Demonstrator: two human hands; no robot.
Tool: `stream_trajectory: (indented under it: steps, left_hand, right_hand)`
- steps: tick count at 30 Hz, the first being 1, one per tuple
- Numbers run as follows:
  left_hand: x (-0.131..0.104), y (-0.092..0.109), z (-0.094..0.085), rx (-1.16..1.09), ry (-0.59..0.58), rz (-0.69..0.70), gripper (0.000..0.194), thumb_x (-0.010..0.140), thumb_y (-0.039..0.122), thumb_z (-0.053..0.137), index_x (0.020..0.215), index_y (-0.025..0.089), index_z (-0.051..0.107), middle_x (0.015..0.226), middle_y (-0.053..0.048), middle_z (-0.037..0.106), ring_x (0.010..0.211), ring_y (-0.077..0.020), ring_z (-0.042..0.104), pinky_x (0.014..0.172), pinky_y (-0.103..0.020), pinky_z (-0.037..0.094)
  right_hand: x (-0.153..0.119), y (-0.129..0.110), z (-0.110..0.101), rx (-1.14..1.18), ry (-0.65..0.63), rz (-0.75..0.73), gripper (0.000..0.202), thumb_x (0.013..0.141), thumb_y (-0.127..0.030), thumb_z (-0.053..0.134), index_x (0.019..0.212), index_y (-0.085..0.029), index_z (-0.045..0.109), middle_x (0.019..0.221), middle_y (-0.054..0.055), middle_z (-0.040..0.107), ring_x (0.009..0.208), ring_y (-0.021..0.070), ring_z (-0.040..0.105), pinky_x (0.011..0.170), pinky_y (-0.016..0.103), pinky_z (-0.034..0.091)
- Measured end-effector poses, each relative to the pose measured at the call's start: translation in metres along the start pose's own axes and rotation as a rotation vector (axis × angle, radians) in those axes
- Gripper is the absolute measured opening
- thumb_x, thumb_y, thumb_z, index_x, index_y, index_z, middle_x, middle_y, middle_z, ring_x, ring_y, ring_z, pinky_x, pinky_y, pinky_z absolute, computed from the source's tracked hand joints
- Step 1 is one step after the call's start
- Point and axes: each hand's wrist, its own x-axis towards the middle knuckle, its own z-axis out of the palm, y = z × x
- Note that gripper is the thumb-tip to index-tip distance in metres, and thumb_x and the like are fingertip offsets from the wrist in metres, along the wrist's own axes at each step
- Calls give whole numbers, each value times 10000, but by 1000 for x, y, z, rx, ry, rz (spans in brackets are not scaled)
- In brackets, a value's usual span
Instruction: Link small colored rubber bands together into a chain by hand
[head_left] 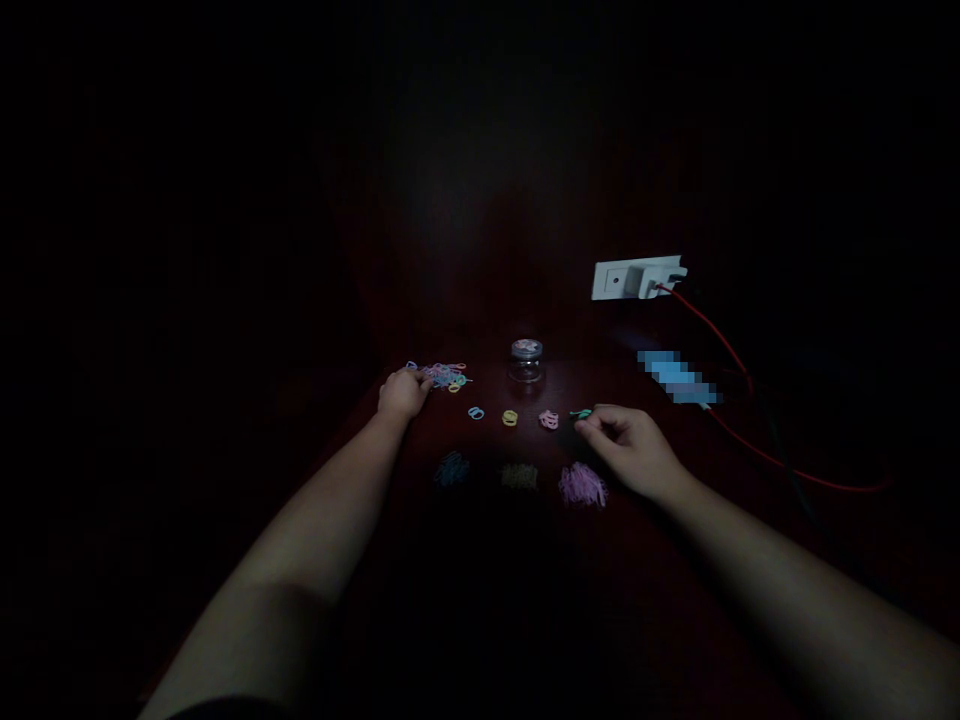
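Note:
My left hand (405,392) rests at the near left edge of a mixed pile of coloured bands (448,375), its fingers bent onto them; what they hold, if anything, is too small to tell. Thumb and fingertips of my right hand (628,445) are pinched at a green band (580,413). In a row to its left lie pink bands (549,420), yellow bands (510,418) and light blue bands (475,412). Nearer to me are a purple pile (583,484), a dim yellowish pile (520,476) and a dark blue pile (452,469).
A clear round jar (526,362) stands behind the row on the dark red table (495,540). At the right, a red cable (780,464) runs near a blurred blue object (679,378). A white socket with a plug (619,280) is on the wall.

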Motion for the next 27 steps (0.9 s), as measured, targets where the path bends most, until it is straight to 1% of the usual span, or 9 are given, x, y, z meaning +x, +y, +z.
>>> stream_trajectory:
  steps: [3, 7, 12, 16, 21, 24, 27]
  left_hand:
    - [1, -4, 2, 23, 21, -8, 311, 844, 438, 501, 948, 238, 716, 1101, -88, 656, 948, -220, 597, 870, -315, 446]
    - [0, -4, 0, 12, -2, -30, 317, 844, 443, 493, 935, 236, 715, 1039, -81, 688, 908, -205, 619, 843, -285, 453]
    - [-4, -6, -4, -34, 42, -44, 327, 838, 449, 479, 921, 234, 711, 995, -95, 708, 891, -242, 644, 789, -305, 470]
    - [-5, -11, -6, -93, 68, -82, 320, 819, 442, 514, 968, 242, 715, 967, -100, 722, 890, -256, 657, 778, -315, 476]
    - [-6, -15, -4, -231, 85, -118, 318, 794, 411, 568, 1001, 217, 711, 957, -90, 724, 870, -234, 662, 790, -302, 480]
    - [-8, -17, -2, -378, 98, -117, 316, 763, 358, 615, 1013, 179, 690, 903, -79, 724, 796, -196, 664, 771, -277, 492]
    - [-9, -18, -1, -534, 103, -128, 332, 739, 303, 641, 1028, 140, 657, 875, -78, 720, 752, -166, 661, 754, -261, 506]
  right_hand:
    - [0, 0, 1, 12, 2, -1, 345, 837, -384, 534, 571, -168, 497, 590, 4, 495, 561, 117, 450, 543, 256, 351]
    - [0, 0, 1, 30, -16, -9, 338, 842, -374, 529, 575, -169, 497, 582, 0, 489, 552, 114, 441, 531, 251, 348]
    - [0, -1, 1, 21, -22, -38, 334, 846, -379, 527, 587, -169, 512, 580, 1, 490, 551, 116, 441, 532, 250, 352]
    - [0, -3, 1, 7, -19, -46, 355, 849, -396, 522, 578, -167, 508, 580, 5, 496, 551, 115, 442, 532, 249, 353]
    - [1, 1, 2, 21, -20, -13, 360, 847, -404, 522, 576, -168, 502, 583, 7, 501, 553, 114, 442, 528, 248, 349]
    - [1, 3, 2, 20, -7, 21, 361, 841, -411, 527, 577, -168, 497, 576, 3, 493, 547, 113, 439, 532, 251, 351]
    - [1, 3, 1, 21, -8, 12, 360, 841, -408, 528, 575, -168, 491, 572, -2, 479, 545, 112, 433, 536, 252, 350]
